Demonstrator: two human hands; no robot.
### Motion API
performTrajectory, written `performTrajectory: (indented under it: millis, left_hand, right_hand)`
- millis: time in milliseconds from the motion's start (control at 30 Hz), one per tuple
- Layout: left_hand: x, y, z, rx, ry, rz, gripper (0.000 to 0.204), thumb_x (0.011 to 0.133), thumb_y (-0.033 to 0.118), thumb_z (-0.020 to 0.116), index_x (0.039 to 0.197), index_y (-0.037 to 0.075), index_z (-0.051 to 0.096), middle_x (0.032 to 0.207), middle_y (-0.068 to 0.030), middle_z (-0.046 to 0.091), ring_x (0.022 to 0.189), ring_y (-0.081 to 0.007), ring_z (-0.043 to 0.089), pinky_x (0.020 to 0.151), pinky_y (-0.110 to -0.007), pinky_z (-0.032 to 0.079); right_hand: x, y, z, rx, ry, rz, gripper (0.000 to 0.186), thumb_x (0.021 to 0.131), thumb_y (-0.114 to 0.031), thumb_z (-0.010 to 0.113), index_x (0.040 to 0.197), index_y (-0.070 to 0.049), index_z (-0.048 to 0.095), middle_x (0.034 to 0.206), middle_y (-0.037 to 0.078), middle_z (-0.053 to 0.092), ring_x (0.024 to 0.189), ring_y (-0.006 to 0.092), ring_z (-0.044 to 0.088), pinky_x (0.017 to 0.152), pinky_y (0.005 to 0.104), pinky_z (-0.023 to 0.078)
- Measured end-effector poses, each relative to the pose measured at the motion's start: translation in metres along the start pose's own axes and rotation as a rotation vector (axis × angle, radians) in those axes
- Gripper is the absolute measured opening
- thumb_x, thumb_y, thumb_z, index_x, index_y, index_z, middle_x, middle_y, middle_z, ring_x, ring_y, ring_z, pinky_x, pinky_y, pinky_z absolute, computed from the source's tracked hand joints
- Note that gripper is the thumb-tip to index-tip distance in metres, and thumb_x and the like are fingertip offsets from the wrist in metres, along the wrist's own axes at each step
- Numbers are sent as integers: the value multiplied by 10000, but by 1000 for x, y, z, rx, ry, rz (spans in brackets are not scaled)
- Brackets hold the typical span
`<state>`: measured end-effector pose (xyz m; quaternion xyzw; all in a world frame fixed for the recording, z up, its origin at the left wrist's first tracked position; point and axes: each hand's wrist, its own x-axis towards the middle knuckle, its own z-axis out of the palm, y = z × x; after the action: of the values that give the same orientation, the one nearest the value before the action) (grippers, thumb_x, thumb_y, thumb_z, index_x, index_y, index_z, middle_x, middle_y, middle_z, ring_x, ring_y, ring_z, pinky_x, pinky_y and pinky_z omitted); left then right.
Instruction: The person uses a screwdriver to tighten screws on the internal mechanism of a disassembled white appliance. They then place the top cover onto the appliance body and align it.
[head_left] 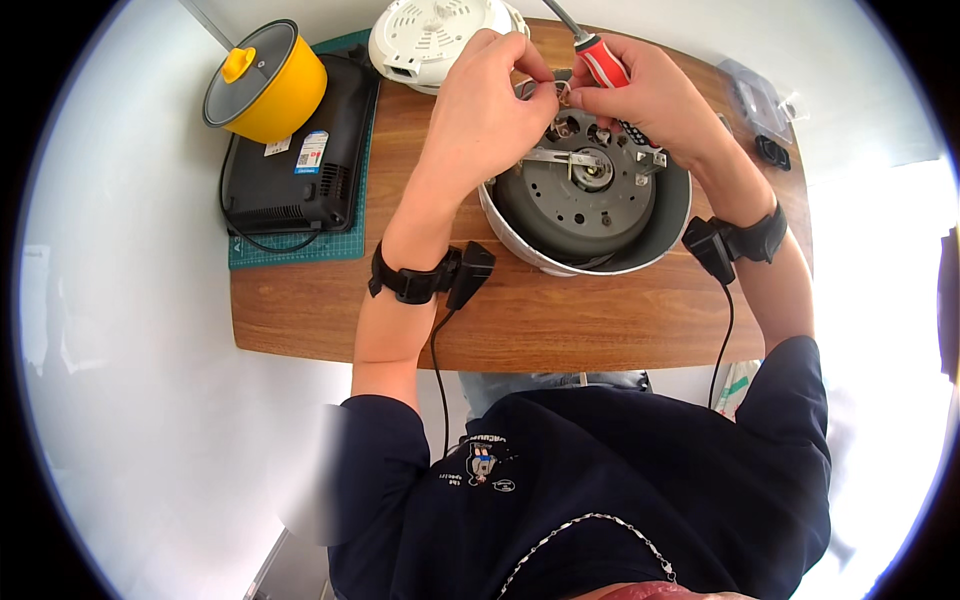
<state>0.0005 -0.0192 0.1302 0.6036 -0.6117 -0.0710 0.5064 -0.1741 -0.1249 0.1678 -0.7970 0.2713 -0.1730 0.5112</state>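
Observation:
An appliance that looks like a rice cooker (530, 248) lies upside down with its bottom off. Inside it shows a grey metal underside (600, 205) with a round centre part and a metal lever strip. At the far rim my left hand (490, 110) is closed, thumb and fingers pinching a thin light wire (563, 90). My right hand (665, 108) is closed around a screwdriver (602, 60) with a red, white and black handle, its shaft pointing away from me. The right thumb and fingertips also meet at the wire, close to the left fingertips.
At the back stands a white vented round cover (440, 45). On the left, a yellow lidded pot (285, 95) sits on a black flat appliance (275, 195) over a green cutting mat (340, 245). A clear plastic box (752, 95) and a small black part (772, 152) lie far right.

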Motion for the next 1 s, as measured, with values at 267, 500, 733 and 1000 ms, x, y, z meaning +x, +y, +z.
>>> performTrajectory:
  millis: [267, 500, 733, 1000]
  left_hand:
    - [0, 14, -3, -37, -89, -156, 132, 832, 104, 720, 883, 17, 635, 755, -130, 673, 658, -251, 630, 638, -382, 503]
    - [1, 16, -1, -6, -110, -189, 125, 841, 104, 709, 889, 18, 631, 764, -133, 680, 646, -244, 627, 633, -377, 502]
    - [-1, 11, -10, -178, -177, -85, 144, 889, 87, 710, 1032, 77, 721, 696, 31, 611, 572, -33, 447, 534, -239, 366]
    - [-1, 9, -18, -11, -226, -51, 154, 891, 111, 737, 1041, 93, 766, 755, 55, 661, 583, -32, 430, 541, -239, 369]
  right_hand:
    - [-3, -3, 1, 0, 21, 5, 238, 883, -152, 769, 1046, -36, 640, 879, 13, 661, 685, 72, 601, 596, 242, 477]
    - [-5, -4, 4, -68, 67, -11, 242, 876, -165, 782, 1023, -35, 642, 870, 18, 667, 704, 69, 608, 599, 233, 482]
    - [-3, -3, 0, -116, 69, 18, 259, 870, -161, 794, 1031, -35, 635, 880, 21, 669, 709, 71, 609, 623, 239, 495]
    - [-9, -6, 1, -193, 80, -9, 273, 869, -168, 789, 1043, -22, 637, 879, 37, 706, 749, 93, 638, 695, 260, 521]
